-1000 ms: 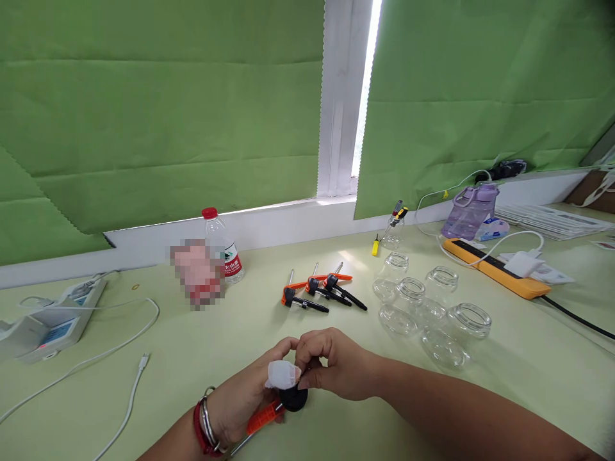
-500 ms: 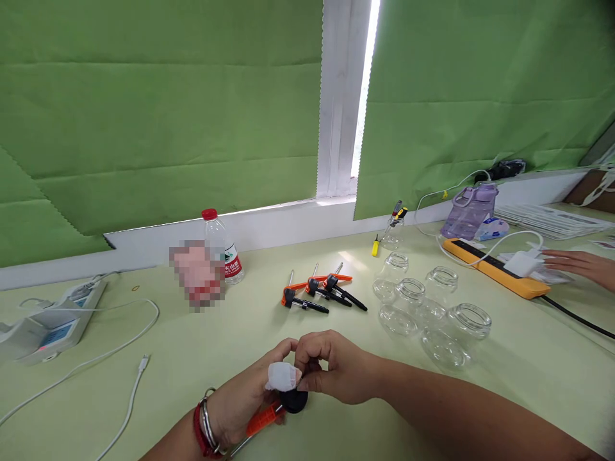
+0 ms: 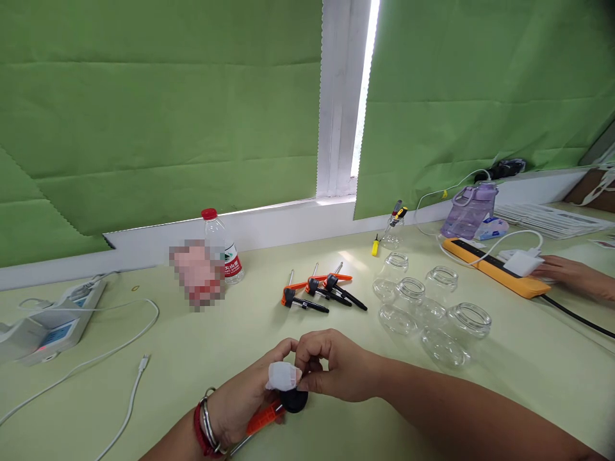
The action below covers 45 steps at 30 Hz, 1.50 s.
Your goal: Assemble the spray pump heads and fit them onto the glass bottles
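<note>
In the head view, the left hand (image 3: 243, 403) is curled shut around a tool-like piece with a round black cap (image 3: 294, 401), a bright orange plastic bar (image 3: 262, 419) and a thin silver metal rod (image 3: 240, 446). A soft white wrap (image 3: 282, 376) covers one left finger, likely the thumb, just over the cap. The right hand (image 3: 336, 365) comes in from the other side, its fingers bent and close together, touching the cap's top edge. Its tips are partly hidden, so I can't tell if they pinch something small. The step now looks like careful finger work on the cap. I think the next move calls for a steady left hand and small, gentle right fingers. Past both hands lie three black-and-orange pieces with thin metal rods (image 3: 313, 285). To the right hand's right and farther off stand four round, see-through jars (image 3: 398, 319). Well past those, another person's hand (image 3: 564, 269) is right beside a boxy white plug (image 3: 523, 262) on a long orange power strip (image 3: 490, 266).
</note>
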Available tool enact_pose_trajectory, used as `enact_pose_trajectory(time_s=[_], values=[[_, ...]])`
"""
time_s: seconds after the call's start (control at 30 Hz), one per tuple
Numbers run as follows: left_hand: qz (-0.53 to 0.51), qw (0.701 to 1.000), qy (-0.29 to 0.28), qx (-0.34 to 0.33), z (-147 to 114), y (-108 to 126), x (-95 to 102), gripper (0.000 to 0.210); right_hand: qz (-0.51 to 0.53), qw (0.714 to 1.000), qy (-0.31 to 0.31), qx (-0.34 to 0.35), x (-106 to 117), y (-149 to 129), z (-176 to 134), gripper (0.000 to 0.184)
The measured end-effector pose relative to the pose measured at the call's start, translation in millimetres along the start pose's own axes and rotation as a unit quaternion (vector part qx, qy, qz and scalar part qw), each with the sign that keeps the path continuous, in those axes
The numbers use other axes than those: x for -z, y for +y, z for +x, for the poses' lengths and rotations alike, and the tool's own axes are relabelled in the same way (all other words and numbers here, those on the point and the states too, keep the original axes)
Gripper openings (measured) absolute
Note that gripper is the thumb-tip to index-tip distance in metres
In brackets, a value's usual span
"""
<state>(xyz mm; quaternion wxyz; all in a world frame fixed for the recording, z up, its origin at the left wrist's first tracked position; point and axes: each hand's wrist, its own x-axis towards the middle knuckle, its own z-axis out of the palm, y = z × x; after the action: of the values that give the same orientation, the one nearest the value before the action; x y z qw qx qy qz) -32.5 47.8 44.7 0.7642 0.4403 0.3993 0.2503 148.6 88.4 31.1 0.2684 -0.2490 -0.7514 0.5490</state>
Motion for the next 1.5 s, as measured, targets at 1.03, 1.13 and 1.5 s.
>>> enact_pose_trajectory(time_s=[1.03,1.13,1.5], values=[[0.020,1.000,-0.005,-0.003,0.7,0.4,-0.5,0.031,-0.022,0.999,-0.023,0.044,4.2,5.7,0.5,0.004],[0.020,1.000,-0.003,0.005,0.4,0.2,-0.3,0.035,-0.034,0.997,-0.024,0.069,5.2,7.5,0.6,0.005],[0.020,1.000,-0.004,0.002,0.3,0.1,0.0,0.034,-0.055,0.996,-0.024,0.073,5.0,8.7,0.6,0.005]])
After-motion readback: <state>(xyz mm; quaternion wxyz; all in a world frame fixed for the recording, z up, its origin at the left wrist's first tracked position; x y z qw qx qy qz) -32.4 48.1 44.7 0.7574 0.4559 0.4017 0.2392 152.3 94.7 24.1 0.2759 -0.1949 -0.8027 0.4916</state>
